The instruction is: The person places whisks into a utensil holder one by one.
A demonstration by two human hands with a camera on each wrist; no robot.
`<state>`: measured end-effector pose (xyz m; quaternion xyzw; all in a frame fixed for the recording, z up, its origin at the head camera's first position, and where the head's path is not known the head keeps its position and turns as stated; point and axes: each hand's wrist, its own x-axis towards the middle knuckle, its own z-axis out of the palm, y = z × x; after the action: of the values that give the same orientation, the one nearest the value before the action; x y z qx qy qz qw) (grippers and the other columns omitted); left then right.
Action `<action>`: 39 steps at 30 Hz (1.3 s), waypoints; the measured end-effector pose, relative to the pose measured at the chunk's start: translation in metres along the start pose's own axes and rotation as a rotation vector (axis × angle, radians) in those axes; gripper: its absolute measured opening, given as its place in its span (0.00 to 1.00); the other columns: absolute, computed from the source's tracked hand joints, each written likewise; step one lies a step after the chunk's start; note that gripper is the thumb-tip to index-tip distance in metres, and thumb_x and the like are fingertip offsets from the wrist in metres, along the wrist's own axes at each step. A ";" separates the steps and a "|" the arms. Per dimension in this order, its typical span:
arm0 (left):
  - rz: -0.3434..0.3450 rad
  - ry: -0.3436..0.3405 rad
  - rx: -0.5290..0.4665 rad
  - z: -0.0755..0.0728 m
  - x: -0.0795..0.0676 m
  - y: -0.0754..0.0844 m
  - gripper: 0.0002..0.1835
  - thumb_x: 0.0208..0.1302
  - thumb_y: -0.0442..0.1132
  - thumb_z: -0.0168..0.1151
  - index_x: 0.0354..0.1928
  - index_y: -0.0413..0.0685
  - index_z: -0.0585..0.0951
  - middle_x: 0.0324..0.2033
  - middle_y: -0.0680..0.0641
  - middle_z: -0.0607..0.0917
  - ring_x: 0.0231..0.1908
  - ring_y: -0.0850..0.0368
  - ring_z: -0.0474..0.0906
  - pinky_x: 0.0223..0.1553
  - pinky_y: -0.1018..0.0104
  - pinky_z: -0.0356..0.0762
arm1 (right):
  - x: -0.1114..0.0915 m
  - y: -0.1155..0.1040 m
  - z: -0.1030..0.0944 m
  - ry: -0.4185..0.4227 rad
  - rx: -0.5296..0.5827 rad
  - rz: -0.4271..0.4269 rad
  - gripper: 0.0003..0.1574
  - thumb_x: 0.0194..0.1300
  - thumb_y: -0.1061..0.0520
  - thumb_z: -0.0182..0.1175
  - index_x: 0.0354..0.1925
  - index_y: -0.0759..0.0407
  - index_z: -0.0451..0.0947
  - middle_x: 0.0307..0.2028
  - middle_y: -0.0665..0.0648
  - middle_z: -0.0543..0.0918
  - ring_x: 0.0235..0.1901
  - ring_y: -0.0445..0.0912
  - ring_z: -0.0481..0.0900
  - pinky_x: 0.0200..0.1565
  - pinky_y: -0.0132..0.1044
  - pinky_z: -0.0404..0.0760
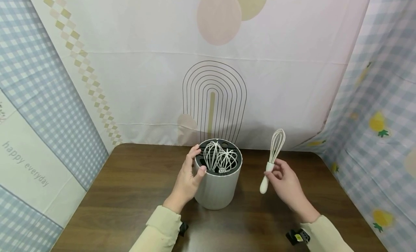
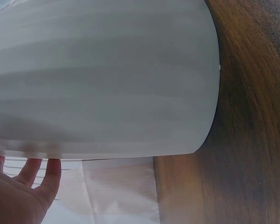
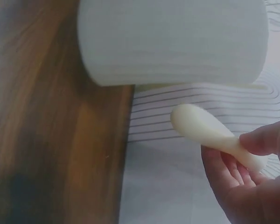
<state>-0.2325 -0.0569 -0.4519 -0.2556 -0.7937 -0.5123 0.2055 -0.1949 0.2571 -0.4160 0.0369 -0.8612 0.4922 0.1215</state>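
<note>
A small whisk [image 1: 276, 147] with cream wires and a pale handle is tilted in the air, right of the utensil holder. My right hand [image 1: 286, 181] pinches its handle between thumb and fingers. In the right wrist view the rounded handle end [image 3: 196, 123] points toward the holder. The grey-white cylindrical utensil holder [image 1: 216, 190] stands upright on the table. Two more whisks, a left one [image 1: 212, 154] and a right one [image 1: 227, 160], stand in its black slotted top, wires up. My left hand [image 1: 186, 179] rests against the holder's left side, fingers spread near the rim.
The brown wooden table [image 1: 130, 194] reaches back to a white patterned cloth [image 1: 146, 93]. Blue checked cloth [image 1: 52, 82] hangs at the left, and another checked cloth [image 1: 383, 165] with fruit prints hangs at the right. A black wrist device [image 1: 297, 237] shows by the right sleeve.
</note>
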 end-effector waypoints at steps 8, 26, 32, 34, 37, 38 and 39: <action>-0.002 0.004 0.002 0.000 0.000 0.000 0.30 0.62 0.56 0.46 0.63 0.54 0.57 0.66 0.54 0.53 0.63 0.59 0.53 0.54 0.54 0.61 | 0.008 -0.030 0.007 0.046 0.203 -0.066 0.28 0.60 0.56 0.57 0.54 0.64 0.59 0.42 0.62 0.73 0.38 0.47 0.78 0.36 0.32 0.76; 0.010 0.010 -0.012 0.000 0.000 0.002 0.30 0.61 0.55 0.46 0.63 0.52 0.58 0.66 0.51 0.54 0.63 0.57 0.53 0.53 0.48 0.61 | 0.019 -0.072 0.016 0.162 0.439 -0.200 0.25 0.58 0.64 0.57 0.52 0.66 0.61 0.41 0.65 0.74 0.37 0.51 0.76 0.36 0.34 0.77; 0.009 0.004 -0.010 0.001 0.000 0.002 0.30 0.62 0.55 0.46 0.63 0.53 0.57 0.66 0.53 0.54 0.63 0.58 0.53 0.52 0.48 0.61 | 0.018 -0.077 0.020 0.187 0.471 -0.213 0.24 0.58 0.64 0.56 0.53 0.64 0.61 0.43 0.64 0.72 0.40 0.51 0.75 0.39 0.34 0.76; 0.008 0.004 -0.009 0.001 0.000 0.002 0.30 0.61 0.56 0.46 0.63 0.53 0.57 0.66 0.52 0.54 0.63 0.58 0.53 0.52 0.49 0.62 | 0.018 -0.077 0.021 0.189 0.503 -0.218 0.25 0.58 0.65 0.56 0.53 0.63 0.61 0.44 0.64 0.72 0.42 0.51 0.74 0.41 0.35 0.76; 0.007 0.007 -0.007 0.000 0.001 0.001 0.30 0.61 0.56 0.46 0.63 0.54 0.57 0.66 0.53 0.53 0.63 0.58 0.53 0.52 0.51 0.62 | 0.019 -0.078 0.024 0.179 0.559 -0.239 0.25 0.58 0.66 0.56 0.53 0.64 0.60 0.45 0.66 0.72 0.43 0.53 0.74 0.42 0.36 0.75; 0.007 0.007 -0.006 0.000 0.001 0.001 0.30 0.61 0.56 0.46 0.63 0.54 0.57 0.66 0.54 0.53 0.63 0.58 0.53 0.53 0.51 0.62 | 0.019 -0.078 0.026 0.171 0.573 -0.245 0.25 0.58 0.67 0.55 0.53 0.65 0.60 0.45 0.66 0.71 0.44 0.53 0.74 0.42 0.37 0.75; 0.007 0.008 -0.005 0.000 0.000 0.001 0.30 0.61 0.56 0.46 0.63 0.54 0.57 0.66 0.54 0.53 0.63 0.58 0.53 0.53 0.52 0.62 | 0.020 -0.078 0.028 0.159 0.579 -0.251 0.25 0.58 0.67 0.55 0.54 0.65 0.60 0.45 0.67 0.71 0.44 0.54 0.74 0.42 0.37 0.75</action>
<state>-0.2324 -0.0563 -0.4512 -0.2570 -0.7906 -0.5147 0.2097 -0.2045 0.1945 -0.3592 0.1371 -0.6618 0.6993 0.2327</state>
